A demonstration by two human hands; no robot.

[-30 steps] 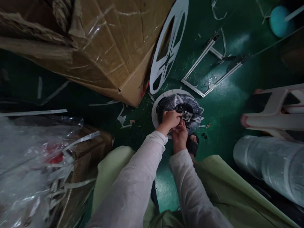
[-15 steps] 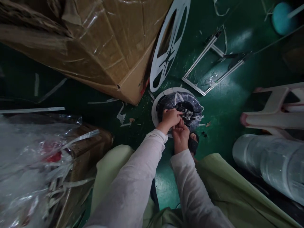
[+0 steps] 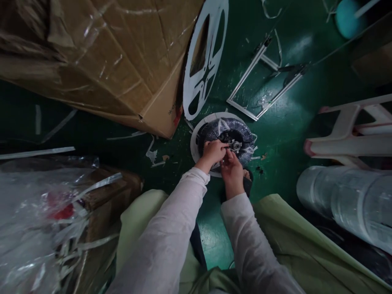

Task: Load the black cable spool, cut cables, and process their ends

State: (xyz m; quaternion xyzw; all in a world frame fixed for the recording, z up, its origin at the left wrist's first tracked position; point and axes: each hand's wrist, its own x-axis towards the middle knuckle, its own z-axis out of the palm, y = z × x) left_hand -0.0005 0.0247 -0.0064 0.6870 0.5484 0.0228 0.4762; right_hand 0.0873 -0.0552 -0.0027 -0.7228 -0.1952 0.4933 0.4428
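Observation:
On the floor ahead, a dark ring-shaped bundle (image 3: 239,127) wrapped in clear film lies on a white round disc (image 3: 196,134). At its centre shows a metal hub (image 3: 235,145). My left hand (image 3: 214,152) rests over the bundle's near left part, thumb and forefinger pinched just beside the hub around something small and dark that I cannot make out. Just below it, my right hand (image 3: 232,173) is turned palm up, its fingers loosely stretched and apart. Those fingertips reach the bundle's near edge, close to the left fingertips.
A big taped cardboard box (image 3: 131,73) stands at upper left, with a white spoked plate (image 3: 188,92) leaning beside it. Beyond lies a metal frame (image 3: 245,81). Right are a white plastic stool (image 3: 339,143) and large water bottles (image 3: 346,200). Clear plastic wrapping (image 3: 30,228) covers the lower left.
The view has shifted slightly, so most things sit a little further left. My right fingers look more stretched out than before. Both hands remain by the hub.

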